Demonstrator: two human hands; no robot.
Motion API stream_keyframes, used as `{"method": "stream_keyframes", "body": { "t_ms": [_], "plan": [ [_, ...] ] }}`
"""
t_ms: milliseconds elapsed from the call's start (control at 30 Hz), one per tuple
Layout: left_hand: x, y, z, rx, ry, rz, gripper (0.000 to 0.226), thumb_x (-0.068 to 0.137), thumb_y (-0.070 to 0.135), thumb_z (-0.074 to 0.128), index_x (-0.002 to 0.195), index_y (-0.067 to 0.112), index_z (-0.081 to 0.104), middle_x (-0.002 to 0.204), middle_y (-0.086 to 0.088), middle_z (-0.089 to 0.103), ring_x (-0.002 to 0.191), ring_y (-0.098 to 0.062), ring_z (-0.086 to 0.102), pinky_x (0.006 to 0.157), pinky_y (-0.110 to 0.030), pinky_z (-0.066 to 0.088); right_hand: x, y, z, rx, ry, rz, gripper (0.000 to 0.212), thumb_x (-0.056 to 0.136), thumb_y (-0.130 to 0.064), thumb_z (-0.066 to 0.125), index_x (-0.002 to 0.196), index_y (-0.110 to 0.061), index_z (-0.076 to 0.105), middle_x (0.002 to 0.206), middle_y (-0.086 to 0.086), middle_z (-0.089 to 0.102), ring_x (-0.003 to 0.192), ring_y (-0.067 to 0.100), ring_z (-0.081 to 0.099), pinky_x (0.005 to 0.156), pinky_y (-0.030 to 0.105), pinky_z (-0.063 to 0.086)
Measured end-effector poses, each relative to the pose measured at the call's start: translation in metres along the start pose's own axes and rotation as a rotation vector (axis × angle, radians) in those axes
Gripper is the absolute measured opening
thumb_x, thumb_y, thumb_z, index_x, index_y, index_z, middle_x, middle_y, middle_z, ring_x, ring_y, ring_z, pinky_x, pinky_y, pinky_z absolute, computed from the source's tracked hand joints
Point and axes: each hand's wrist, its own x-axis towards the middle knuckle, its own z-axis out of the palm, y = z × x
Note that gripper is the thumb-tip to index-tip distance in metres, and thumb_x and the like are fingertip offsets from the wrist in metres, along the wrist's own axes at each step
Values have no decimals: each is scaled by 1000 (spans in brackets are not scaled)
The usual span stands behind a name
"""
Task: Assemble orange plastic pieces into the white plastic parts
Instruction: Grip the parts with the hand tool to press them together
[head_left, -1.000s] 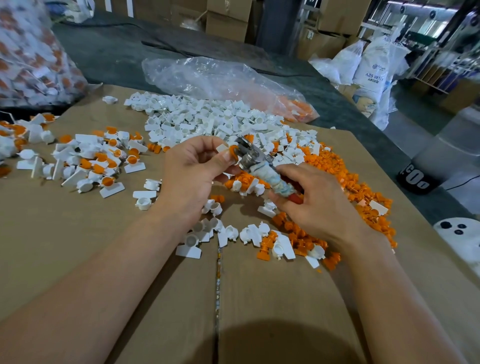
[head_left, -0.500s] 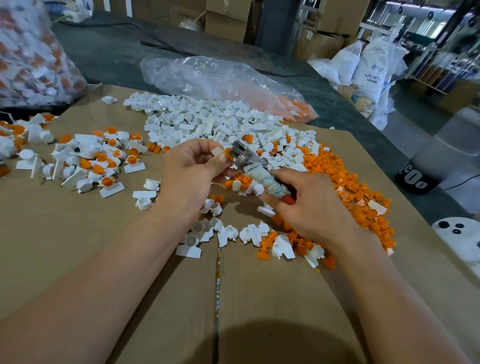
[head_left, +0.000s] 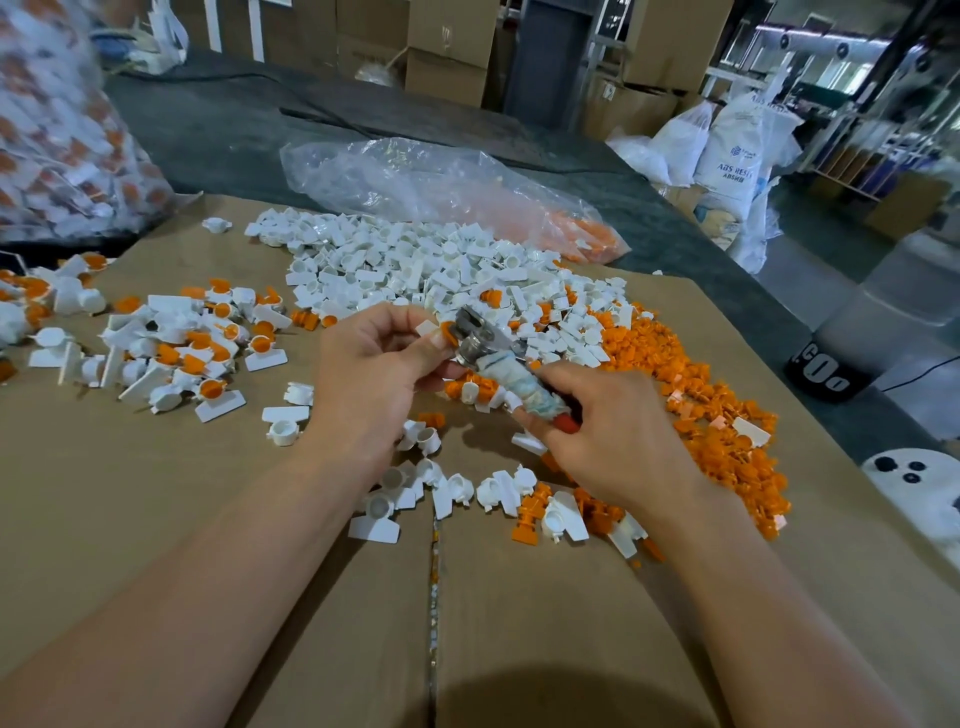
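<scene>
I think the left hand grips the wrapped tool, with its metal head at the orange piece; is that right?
Not quite: the head view shows the right hand gripping the tool, with its metal head at the orange piece. The left hand pinches that piece's white part.

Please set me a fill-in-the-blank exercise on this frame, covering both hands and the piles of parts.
1. The left hand pinches a white part bearing an ____ piece.
2. The right hand grips a wrapped tool whose metal head points toward the ____ hand.
3. The loose orange pieces lie heaped to the ____ of the white parts pile.
Missing words: orange; left; right.
</scene>
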Motion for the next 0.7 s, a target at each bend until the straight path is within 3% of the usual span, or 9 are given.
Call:
{"method": "stream_keyframes", "body": {
  "t_ms": [133, 367, 467, 600, 700],
  "plan": [
    [-1, 1, 0, -50, -26, -93, 20, 80, -6, 61, 68, 9, 57, 50, 3, 62, 48, -11, 64, 44, -19, 50, 1, 4, 2, 7, 34, -1, 21, 83, -32, 65, 96, -16, 63, 78, -3, 60, 67, 11, 50, 59, 30, 42],
    [3, 4, -2, -286, -71, -325, 11, 85, -4, 55, 77, 5, 57, 70, -11, 70, 63, -16, 70, 49, -19, 53, 5, 22, -1, -39, 227, 123, 56, 75, -50, 64, 119, -17, 57, 100, -5, 56, 88, 5, 43, 67, 18, 31],
    [6, 7, -4, -377, 0, -381, 12, 92, 8, 51, 80, 6, 55, 65, -9, 70, 57, -14, 68, 46, -18, 52, 6, 32, -3, -70, 220, 231, 61, 76, -54, 62, 123, -16, 55, 112, 1, 59, 95, 11, 48, 70, 23, 30],
    [11, 10, -11, -452, 144, -384, 28, 97, 22, 45, 72, 11, 49, 59, -6, 68, 50, -12, 65, 42, -17, 49, 8, 40, -4, -137, 123, 342, 65, 73, -64, 56, 119, -18, 56, 112, 5, 59, 101, 19, 52, 69, 27, 33],
    [16, 12, -20, -540, 297, -333, 29, 98, 25, 44, 72, 12, 50, 56, -3, 67, 49, -9, 64, 42, -16, 47, 10, 45, -3, -177, 58, 392, 71, 74, -63, 57, 128, -18, 51, 122, 6, 56, 110, 21, 51, 80, 31, 40]
  ]
}}
